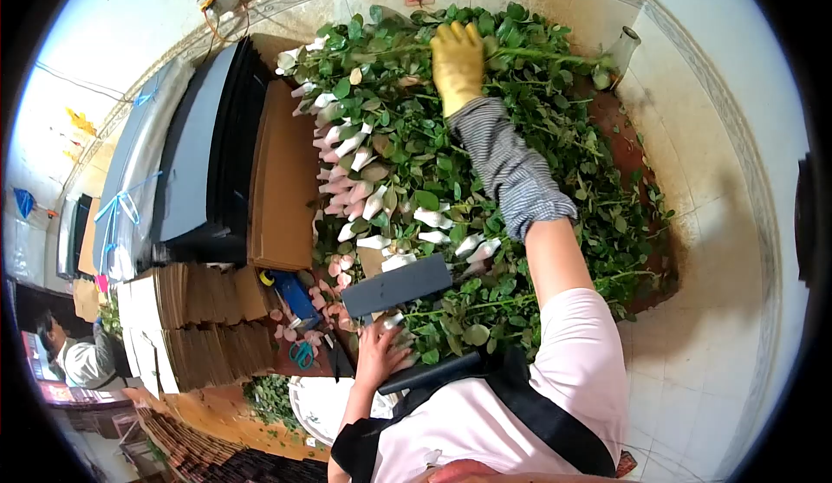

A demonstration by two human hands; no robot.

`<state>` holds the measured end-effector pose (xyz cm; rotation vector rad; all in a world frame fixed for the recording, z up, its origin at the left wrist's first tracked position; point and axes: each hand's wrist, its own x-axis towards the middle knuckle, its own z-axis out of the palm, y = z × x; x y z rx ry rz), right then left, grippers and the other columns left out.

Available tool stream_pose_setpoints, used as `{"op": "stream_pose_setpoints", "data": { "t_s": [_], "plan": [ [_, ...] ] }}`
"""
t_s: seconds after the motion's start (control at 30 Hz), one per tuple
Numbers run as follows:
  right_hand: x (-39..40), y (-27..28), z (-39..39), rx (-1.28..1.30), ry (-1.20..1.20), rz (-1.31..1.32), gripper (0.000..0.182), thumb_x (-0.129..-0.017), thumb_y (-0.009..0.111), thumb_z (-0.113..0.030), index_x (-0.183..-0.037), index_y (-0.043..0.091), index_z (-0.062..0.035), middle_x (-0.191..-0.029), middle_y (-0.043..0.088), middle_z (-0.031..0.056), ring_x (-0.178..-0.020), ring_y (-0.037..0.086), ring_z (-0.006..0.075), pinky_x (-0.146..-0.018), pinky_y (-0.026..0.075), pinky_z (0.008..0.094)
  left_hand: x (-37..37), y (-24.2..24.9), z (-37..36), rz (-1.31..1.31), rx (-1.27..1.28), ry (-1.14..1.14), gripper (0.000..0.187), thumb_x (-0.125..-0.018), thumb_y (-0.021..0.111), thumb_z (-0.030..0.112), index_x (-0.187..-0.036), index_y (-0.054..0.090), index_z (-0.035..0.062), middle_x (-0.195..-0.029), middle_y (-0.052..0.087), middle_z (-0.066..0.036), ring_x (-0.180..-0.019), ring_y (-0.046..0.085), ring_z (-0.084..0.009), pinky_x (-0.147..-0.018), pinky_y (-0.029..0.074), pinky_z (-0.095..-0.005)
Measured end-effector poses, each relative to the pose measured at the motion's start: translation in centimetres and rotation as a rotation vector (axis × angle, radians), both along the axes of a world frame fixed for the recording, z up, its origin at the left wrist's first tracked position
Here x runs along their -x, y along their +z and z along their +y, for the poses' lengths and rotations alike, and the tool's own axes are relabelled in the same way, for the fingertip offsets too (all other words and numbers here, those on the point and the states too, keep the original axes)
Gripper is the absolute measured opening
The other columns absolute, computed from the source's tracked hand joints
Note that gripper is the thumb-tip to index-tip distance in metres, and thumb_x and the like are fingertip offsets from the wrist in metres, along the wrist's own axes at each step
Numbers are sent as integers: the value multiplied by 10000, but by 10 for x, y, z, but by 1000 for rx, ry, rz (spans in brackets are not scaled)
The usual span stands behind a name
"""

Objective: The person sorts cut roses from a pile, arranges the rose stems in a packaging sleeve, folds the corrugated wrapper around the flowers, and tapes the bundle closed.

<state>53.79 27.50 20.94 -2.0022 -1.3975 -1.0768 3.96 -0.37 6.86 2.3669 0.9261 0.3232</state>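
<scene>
**Gloved reach across a heap of wrapped roses**

Nearest the lens: pale pink short-sleeved top crossed by a broad black strap (pixel 555 427). Just beyond, bare left hand (pixel 379 357), fingers spread flat, pressing down on leafy stems and the near edge of the pile, clasping nothing. Beside that hand, long thin black strip (pixel 429 373) lying along the heap's near edge, touching or almost touching the palm; cannot tell which. Slightly farther, flat dark grey rectangular card (pixel 397 286) resting tilted on the green leaves.

Stretched well forward: right hand in a yellow rubber glove (pixel 457 60), striped grey sleeve covering the forearm, fingers curled down into the foliage at the far side of the heap; whether closed around a stem or merely resting cannot be told. Under both hands, big heap of green-leaved rose stems (pixel 520 223) covering a reddish-brown table, buds in white paper-like sleeves (pixel 360 158) lined up along the left edge, pink tips showing.

Left of the buds: stack of brown corrugated cardboard sheets (pixel 282 180), then stacked dark grey sheets (pixel 195 162). Closer in: bundles of folded brown cartons (pixel 204 318), green-handled scissors (pixel 302 356), blue object (pixel 295 297). Far left, low: another person (pixel 78 353), seated, partly visible.
</scene>
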Motion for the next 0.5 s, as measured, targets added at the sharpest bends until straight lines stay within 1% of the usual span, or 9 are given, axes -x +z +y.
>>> {"op": "stream_pose_setpoints", "data": {
  "t_s": [0.03,0.07,0.1,0.17,0.23,0.3,0.4,0.43,0.5],
  "plan": [
    [-1,24,-22,-45,1,-112,134,-833,590,-98,-878,709,-137,-1060,695,66,-1092,602,242,-1052,401,428,0,2,0,-10,2,2,531,-731,832,231,-1208,639,100,-1277,521,-184,-1168,513,-392,-1006,403,-501],
    [-12,33,-39,26,65,-5,150,-849,576,-65,-884,710,-121,-932,702,89,-931,651,257,-983,461,441,1,1,-1,-37,-1,2,535,-722,836,220,-1203,638,97,-1262,527,-183,-1165,515,-392,-997,409,-499],
    [-22,48,-59,254,-11,178,134,-854,597,-49,-897,710,-105,-871,702,106,-842,668,273,-888,515,453,1,1,0,-63,-32,-5,538,-721,836,224,-1207,640,99,-1248,530,-179,-1157,517,-390,-987,412,-496],
    [-31,61,-113,55,207,119,154,-883,643,-86,-1016,720,-95,-950,711,131,-907,672,320,-826,540,423,4,-6,0,-65,-15,2,547,-721,836,233,-1215,641,104,-1236,532,-177,-1146,519,-391,-984,410,-491],
    [-33,76,-169,139,250,91,193,-862,666,-91,-1045,728,-103,-1009,727,120,-927,687,317,-827,547,431,5,-9,0,-78,-39,3,565,-722,835,250,-1232,632,118,-1257,523,-181,-1164,508,-393,-991,401,-498],
    [-25,84,-234,166,417,284,213,-872,661,-66,-1080,704,-69,-1051,719,144,-983,680,317,-874,532,407,6,-14,-2,-85,-57,20,594,-717,838,263,-1252,615,133,-1311,497,-187,-1195,488,-398,-998,398,-505],
    [-2,85,-329,558,502,567,248,-903,634,-44,-1146,681,-57,-1168,670,139,-1079,631,308,-912,514,381,7,-25,0,-63,-110,12,600,-718,833,305,-1248,602,142,-1384,452,-192,-1211,473,-407,-1006,392,-519],
    [24,73,-369,795,431,893,245,-915,629,-53,-1156,676,-51,-1150,675,149,-1058,639,311,-917,515,378,9,-29,-1,-59,-86,22,596,-723,824,326,-1247,599,151,-1393,447,-194,-1210,472,-407,-1012,390,-523],
    [56,44,-398,976,379,789,248,-954,608,-138,-1174,672,-43,-1173,681,150,-1065,647,297,-925,518,362,11,-35,-3,-41,-85,38,597,-714,818,333,-1244,603,160,-1176,509,-158,-1100,497,-382,-930,417,-509]
  ]
}}
